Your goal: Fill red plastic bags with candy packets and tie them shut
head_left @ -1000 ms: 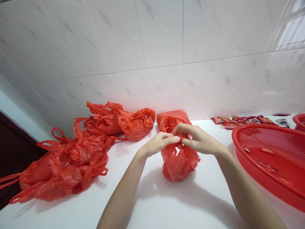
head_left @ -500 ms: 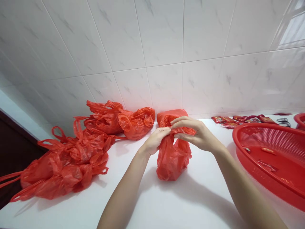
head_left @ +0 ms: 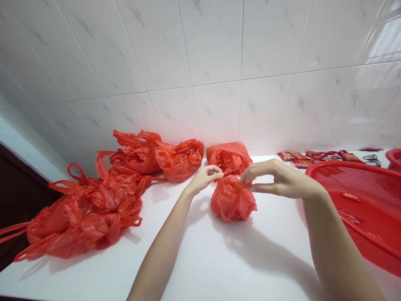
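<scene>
A filled red plastic bag (head_left: 232,204) is in the middle of the white table, its top gathered and its handles stretched apart. My left hand (head_left: 205,179) pinches one handle at the bag's upper left, fingers closed. On the other side my right hand (head_left: 277,179) is closed on the other handle, thumb and fingers pressed together. Just behind, against the wall, lies another red plastic bag (head_left: 230,151) with an open, crumpled mouth.
Several bulging red bags (head_left: 90,213) are piled at the left, with another red bag (head_left: 181,161) by the wall. A red plastic basket (head_left: 326,167) holding a few small packets stands at the right. Behind it lie small red packets (head_left: 300,158) and scissors (head_left: 372,159).
My hands have moved apart, the right one going right, pulling the handles outward. The bag's top has drawn tight, and the bag looks shorter and rounder.
</scene>
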`<state>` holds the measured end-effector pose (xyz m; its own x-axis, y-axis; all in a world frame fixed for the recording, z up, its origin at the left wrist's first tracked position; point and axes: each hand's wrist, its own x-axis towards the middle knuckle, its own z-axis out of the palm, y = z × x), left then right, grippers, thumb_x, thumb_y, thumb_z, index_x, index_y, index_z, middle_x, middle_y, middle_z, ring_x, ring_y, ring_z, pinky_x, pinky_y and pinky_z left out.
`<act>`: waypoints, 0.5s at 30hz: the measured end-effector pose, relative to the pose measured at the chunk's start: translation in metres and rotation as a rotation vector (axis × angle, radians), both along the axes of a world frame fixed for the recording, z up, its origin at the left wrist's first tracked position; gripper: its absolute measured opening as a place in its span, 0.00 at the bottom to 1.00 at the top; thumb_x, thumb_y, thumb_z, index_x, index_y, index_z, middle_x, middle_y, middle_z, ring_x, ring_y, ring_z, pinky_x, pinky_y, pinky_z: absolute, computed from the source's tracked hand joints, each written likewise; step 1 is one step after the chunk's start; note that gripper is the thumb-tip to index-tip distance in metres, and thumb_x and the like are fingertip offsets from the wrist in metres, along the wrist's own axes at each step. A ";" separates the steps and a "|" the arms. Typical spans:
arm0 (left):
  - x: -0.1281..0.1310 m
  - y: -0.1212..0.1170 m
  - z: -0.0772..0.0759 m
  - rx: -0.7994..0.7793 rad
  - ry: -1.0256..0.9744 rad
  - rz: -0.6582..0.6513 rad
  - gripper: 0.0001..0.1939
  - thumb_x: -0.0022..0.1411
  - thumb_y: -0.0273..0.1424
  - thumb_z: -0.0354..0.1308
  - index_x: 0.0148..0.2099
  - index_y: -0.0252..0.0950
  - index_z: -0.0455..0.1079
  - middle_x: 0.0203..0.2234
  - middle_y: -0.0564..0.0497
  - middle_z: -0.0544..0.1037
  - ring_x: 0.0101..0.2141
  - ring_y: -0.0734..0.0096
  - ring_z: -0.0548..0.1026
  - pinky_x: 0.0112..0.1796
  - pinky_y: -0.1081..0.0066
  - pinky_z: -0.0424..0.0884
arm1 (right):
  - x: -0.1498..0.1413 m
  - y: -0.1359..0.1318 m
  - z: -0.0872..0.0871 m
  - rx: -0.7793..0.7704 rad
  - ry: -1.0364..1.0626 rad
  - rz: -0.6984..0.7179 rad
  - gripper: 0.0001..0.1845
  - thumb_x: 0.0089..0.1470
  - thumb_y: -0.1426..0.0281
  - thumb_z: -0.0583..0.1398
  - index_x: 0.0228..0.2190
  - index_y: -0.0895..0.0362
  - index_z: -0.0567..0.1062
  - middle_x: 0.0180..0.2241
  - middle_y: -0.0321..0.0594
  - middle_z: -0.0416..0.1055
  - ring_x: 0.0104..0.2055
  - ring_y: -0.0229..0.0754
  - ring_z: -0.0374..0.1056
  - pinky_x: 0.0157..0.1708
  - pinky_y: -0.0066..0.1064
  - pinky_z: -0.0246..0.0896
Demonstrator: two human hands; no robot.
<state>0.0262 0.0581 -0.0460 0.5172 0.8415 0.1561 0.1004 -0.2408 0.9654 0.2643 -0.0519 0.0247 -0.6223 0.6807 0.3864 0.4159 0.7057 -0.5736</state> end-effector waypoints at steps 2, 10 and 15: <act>-0.003 0.007 -0.009 -0.012 0.015 0.031 0.17 0.46 0.40 0.71 0.32 0.33 0.73 0.26 0.54 0.75 0.27 0.75 0.69 0.34 0.71 0.64 | 0.005 -0.003 0.002 -0.049 -0.072 0.029 0.07 0.60 0.69 0.62 0.34 0.55 0.82 0.33 0.39 0.79 0.34 0.42 0.73 0.35 0.32 0.67; -0.005 0.017 -0.021 0.014 0.017 0.088 0.19 0.45 0.42 0.71 0.32 0.33 0.73 0.27 0.52 0.76 0.30 0.71 0.72 0.36 0.68 0.67 | 0.008 -0.011 0.007 -0.139 0.005 0.032 0.09 0.60 0.65 0.63 0.32 0.56 0.82 0.31 0.39 0.79 0.32 0.41 0.73 0.33 0.31 0.69; -0.001 0.001 0.006 0.204 -0.266 0.178 0.17 0.51 0.43 0.70 0.37 0.36 0.76 0.31 0.50 0.79 0.36 0.67 0.76 0.42 0.67 0.70 | -0.003 -0.004 0.003 -0.232 0.411 -0.140 0.16 0.54 0.57 0.69 0.30 0.59 0.80 0.30 0.43 0.78 0.34 0.45 0.75 0.36 0.34 0.72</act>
<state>0.0253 0.0592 -0.0402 0.2850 0.8523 0.4385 -0.0898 -0.4317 0.8975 0.2615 -0.0563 0.0282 -0.3462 0.8445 0.4087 0.2039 0.4930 -0.8458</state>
